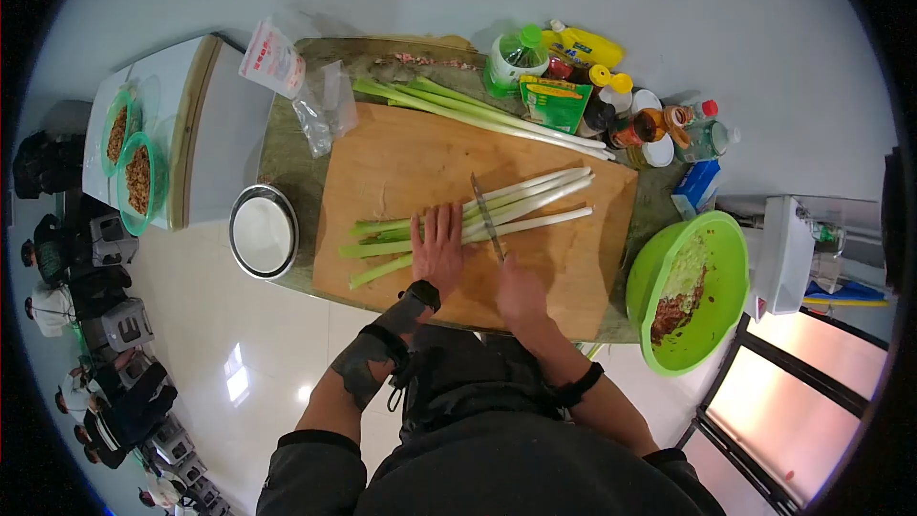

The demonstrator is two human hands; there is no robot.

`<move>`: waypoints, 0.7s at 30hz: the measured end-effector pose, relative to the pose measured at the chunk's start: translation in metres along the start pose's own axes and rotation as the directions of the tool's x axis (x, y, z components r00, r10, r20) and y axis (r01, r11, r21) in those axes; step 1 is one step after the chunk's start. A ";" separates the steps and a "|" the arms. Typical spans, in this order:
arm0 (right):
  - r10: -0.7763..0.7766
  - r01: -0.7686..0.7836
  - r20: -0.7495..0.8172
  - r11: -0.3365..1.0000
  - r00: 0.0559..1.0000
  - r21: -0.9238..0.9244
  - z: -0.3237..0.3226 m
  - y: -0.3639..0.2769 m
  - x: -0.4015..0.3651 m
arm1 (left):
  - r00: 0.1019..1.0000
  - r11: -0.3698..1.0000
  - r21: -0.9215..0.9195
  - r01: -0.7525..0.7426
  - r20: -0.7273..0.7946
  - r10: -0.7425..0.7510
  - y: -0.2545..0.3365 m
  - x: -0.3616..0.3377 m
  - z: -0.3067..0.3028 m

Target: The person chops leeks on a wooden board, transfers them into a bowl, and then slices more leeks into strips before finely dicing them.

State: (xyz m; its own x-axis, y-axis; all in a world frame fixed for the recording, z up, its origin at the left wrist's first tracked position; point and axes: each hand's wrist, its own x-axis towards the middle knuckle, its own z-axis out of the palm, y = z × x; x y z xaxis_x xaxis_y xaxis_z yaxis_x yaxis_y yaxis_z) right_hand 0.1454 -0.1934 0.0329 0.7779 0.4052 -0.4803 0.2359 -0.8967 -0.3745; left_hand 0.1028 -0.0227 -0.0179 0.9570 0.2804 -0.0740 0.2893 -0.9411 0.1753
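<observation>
Several green onion stalks [535,194] lie side by side across the wooden cutting board [401,158], white ends to the right. My left hand [438,248] rests on them with its fingers stretched over the stalks. In my right hand [522,296] is a knife [486,217], its handle hidden in the closed fingers. The blade points away from me and crosses over the stalks just right of my left hand. More green onions [487,119] lie along the board's far edge.
A green bowl [642,301] with chopped greens and minced meat stands at the right. Bottles and jars [630,119] crowd the back right. A white bowl [264,236] and plastic bag [325,110] sit left. Green baskets [160,182] stand on a white surface. People [53,306] sit far left.
</observation>
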 end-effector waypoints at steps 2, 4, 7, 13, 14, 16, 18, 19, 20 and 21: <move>0.005 -0.005 -0.020 1.000 1.000 0.021 0.014 0.002 0.010 | 1.000 1.000 0.013 0.006 -0.017 -0.005 0.000 -0.002 0.006; 0.028 -0.028 0.006 0.999 1.000 0.038 0.007 -0.010 0.015 | 1.000 1.000 0.015 -0.008 -0.004 0.008 -0.002 0.000 0.003; 0.008 -0.009 0.006 0.998 1.000 0.058 0.016 -0.006 0.017 | 0.999 0.999 -0.018 -0.043 0.003 0.043 -0.011 -0.005 0.004; 0.014 0.014 -0.179 0.988 0.984 0.154 -0.008 0.023 -0.025 | 0.985 0.989 0.148 -0.025 -0.166 0.050 -0.073 0.064 0.019; 0.076 -0.049 -0.130 0.980 0.989 0.193 -0.019 0.031 -0.036 | 0.983 0.987 0.155 -0.043 -0.169 0.070 -0.086 0.081 0.016; 0.144 -0.071 -0.244 0.955 0.959 0.288 -0.026 0.058 -0.059 | 0.991 0.994 0.093 -0.057 -0.114 0.067 -0.095 0.109 0.006; 0.201 -0.082 -0.302 0.928 0.932 0.364 -0.035 0.084 -0.084 | 1.000 0.999 -0.029 -0.019 0.011 0.020 -0.095 0.124 -0.012; 0.226 -0.093 -0.304 0.913 0.926 0.398 -0.041 0.095 -0.097 | 0.997 0.998 -0.039 -0.046 -0.056 0.044 -0.094 0.124 -0.013; 0.253 -0.104 -0.303 0.896 0.919 0.431 -0.042 0.106 -0.110 | 0.990 0.998 -0.049 -0.049 -0.134 0.042 -0.090 0.120 -0.013; 0.259 -0.125 -0.295 0.905 0.920 0.406 -0.041 0.118 -0.120 | 0.976 0.997 -0.061 -0.054 -0.215 0.039 -0.078 0.114 -0.021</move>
State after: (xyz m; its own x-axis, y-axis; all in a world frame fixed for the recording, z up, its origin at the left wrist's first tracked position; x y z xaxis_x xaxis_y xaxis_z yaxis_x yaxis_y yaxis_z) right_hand 0.1039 -0.3556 0.0789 0.9482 0.0878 -0.3052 -0.1202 -0.7903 -0.6009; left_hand 0.1896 0.0870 -0.0197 0.9497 0.2773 0.1456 0.2383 -0.9415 0.2384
